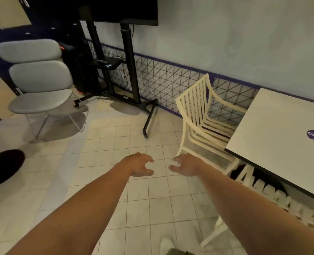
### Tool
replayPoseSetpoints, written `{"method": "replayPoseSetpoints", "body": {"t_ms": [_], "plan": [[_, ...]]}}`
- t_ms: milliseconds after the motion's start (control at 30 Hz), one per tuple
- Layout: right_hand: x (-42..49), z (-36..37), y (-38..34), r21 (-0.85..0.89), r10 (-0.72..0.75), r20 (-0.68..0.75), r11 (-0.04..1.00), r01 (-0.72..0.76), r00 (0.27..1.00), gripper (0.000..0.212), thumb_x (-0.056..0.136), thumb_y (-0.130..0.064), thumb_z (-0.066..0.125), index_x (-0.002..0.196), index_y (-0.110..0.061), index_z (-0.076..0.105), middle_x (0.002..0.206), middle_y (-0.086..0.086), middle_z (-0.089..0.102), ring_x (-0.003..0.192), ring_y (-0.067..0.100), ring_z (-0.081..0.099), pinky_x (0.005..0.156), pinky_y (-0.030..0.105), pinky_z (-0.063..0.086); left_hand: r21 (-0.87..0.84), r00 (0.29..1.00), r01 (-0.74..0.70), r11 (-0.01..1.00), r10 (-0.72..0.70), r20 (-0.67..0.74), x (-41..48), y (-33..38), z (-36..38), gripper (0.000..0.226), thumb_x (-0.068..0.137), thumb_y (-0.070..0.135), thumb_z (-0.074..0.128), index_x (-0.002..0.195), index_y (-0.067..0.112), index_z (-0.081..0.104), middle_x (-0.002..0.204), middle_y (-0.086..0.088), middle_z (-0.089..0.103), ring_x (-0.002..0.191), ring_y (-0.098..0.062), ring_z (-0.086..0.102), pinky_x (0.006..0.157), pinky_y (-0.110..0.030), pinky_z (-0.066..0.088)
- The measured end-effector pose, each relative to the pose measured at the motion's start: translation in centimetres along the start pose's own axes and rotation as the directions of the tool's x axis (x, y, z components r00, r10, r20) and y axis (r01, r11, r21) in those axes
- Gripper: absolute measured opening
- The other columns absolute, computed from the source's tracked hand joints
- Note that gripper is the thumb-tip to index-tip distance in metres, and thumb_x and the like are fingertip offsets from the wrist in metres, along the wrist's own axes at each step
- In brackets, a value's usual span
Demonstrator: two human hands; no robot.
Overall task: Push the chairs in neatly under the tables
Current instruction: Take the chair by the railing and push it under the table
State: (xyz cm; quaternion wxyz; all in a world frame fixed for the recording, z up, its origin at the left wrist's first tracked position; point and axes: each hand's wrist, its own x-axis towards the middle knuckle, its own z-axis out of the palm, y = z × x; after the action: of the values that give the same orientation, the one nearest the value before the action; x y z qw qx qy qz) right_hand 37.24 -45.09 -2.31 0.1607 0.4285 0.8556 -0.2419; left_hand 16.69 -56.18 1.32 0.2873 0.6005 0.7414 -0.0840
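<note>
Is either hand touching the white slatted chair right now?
No: the left hand and right hand both hover open over the tiled floor, apart from the white slatted chair at the table.

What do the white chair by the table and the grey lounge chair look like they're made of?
The white chair looks like moulded plastic: one-piece cream slats and curved arms with a smooth, slightly glossy surface, though painted metal can't be ruled out. The grey lounge chair seems to have padded fabric cushions, matte and soft-edged, on a thin metal wire frame.
</note>
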Motion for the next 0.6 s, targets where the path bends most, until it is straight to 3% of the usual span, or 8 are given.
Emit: {"method": "replayPoseSetpoints", "body": {"t_ms": [333, 600], "plan": [[12.0, -4.2, -2.7, 0.137, 0.047, 0.048, 0.989, -0.053, 0.998, 0.079, 0.085, -0.074, 0.047, 0.146, -0.024, 0.045, 0.152, 0.000, 0.043, 0.138, 0.022, 0.041, 0.114, 0.038, 0.033, -0.020, 0.999, -0.001, 1.000, 0.002, 0.036, 9.8, -8.1, -8.0, 0.061, 0.093, 0.052, 0.061, 0.149, 0.035, 0.041, 0.150, 0.003, 0.046, 0.130, -0.019, 0.049, 0.107, -0.034, 0.041], [25.5, -7.3, -6.4, 0.201, 0.162, 0.037, 0.965, -0.166, 0.986, 0.080, 0.084, -0.075, 0.047, 0.146, -0.025, 0.045, 0.153, -0.002, 0.042, 0.137, 0.020, 0.042, 0.113, 0.038, 0.034, 0.040, 0.990, -0.107, 0.993, 0.103, 0.100, 22.6, -16.8, -14.2, 0.065, 0.091, 0.053, 0.063, 0.150, 0.036, 0.041, 0.151, 0.000, 0.044, 0.132, -0.020, 0.048, 0.108, -0.033, 0.040]]}}
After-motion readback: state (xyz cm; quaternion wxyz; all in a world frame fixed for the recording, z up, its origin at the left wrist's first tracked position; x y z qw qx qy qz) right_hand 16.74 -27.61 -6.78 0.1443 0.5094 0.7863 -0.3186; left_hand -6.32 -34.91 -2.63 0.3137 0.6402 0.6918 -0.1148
